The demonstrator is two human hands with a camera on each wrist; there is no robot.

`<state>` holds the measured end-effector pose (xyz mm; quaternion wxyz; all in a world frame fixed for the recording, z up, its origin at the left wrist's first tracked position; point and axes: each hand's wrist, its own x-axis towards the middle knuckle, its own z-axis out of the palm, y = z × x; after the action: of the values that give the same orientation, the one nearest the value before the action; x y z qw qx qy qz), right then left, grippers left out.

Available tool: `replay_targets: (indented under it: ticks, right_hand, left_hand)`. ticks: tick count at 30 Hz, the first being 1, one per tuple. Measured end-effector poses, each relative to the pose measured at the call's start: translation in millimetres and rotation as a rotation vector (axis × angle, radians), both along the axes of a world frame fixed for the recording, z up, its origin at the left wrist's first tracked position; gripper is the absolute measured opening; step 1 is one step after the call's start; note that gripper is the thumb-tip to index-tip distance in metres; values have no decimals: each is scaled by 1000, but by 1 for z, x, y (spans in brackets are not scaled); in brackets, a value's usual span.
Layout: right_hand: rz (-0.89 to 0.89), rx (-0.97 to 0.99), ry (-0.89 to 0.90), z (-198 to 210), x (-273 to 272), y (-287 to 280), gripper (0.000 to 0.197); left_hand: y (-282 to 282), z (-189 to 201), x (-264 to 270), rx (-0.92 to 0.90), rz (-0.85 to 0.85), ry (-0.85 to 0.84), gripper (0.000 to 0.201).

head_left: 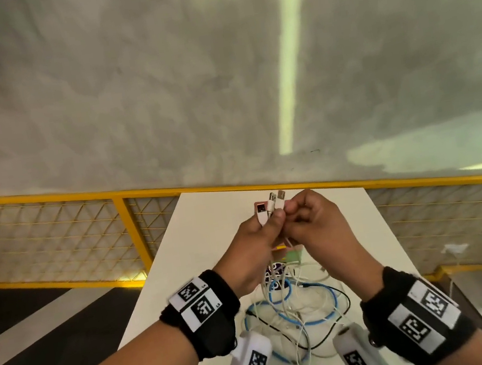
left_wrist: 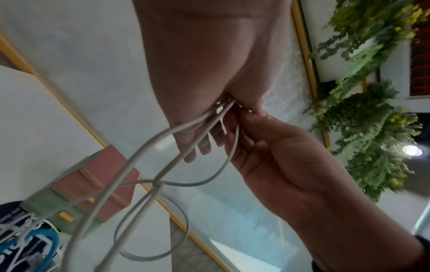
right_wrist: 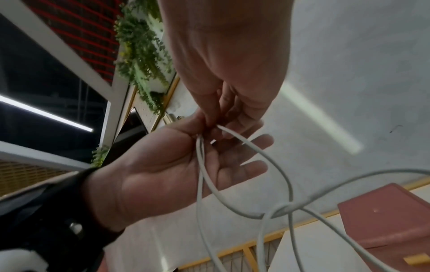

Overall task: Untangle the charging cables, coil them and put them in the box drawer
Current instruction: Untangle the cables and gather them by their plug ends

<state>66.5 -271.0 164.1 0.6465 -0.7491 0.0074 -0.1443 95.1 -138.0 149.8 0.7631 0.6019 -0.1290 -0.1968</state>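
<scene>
We see left hand (head_left: 250,245) pinching bunch of white cable ends (head_left: 270,206) w/ USB plugs sticking up, raised above table (head_left: 197,235). Right hand (head_left: 313,227) fingers curled, pinching same bunch. White cables (left_wrist: 163,176) knotted below hands. Rest of tangle (head_left: 296,308), blue + black + white, on table under wrists. Pink/green box (left_wrist: 93,185) behind tangle, partly hidden by hands. Yellow mesh railing (head_left: 133,226) past table. No readable text.

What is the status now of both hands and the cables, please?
Left hand pinches white cable plugs; right hand pinches one cable beside them. White cables knotted below. Blue and black cables tangled on white table.
</scene>
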Motion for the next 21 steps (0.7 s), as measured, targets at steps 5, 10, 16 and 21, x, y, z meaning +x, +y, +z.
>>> replay_targets:
  ticks: [5, 10, 16, 21]
  right_hand:
    - [-60, -314, -37, -15, 2, 2, 22]
    - [3, -198, 324, -26, -4, 1, 40]
    - [261, 522, 842, -42, -1, 6, 57]
    - [187, 832, 743, -42, 13, -3, 23]
  left_hand:
    - [3, -11, -3, 62, 0, -63, 25]
    - [1, -15, -3, 9, 222, -82, 24]
    - [3, -20, -11, -41, 202, -74, 31]
    - [16, -27, -15, -132, 227, 42, 36]
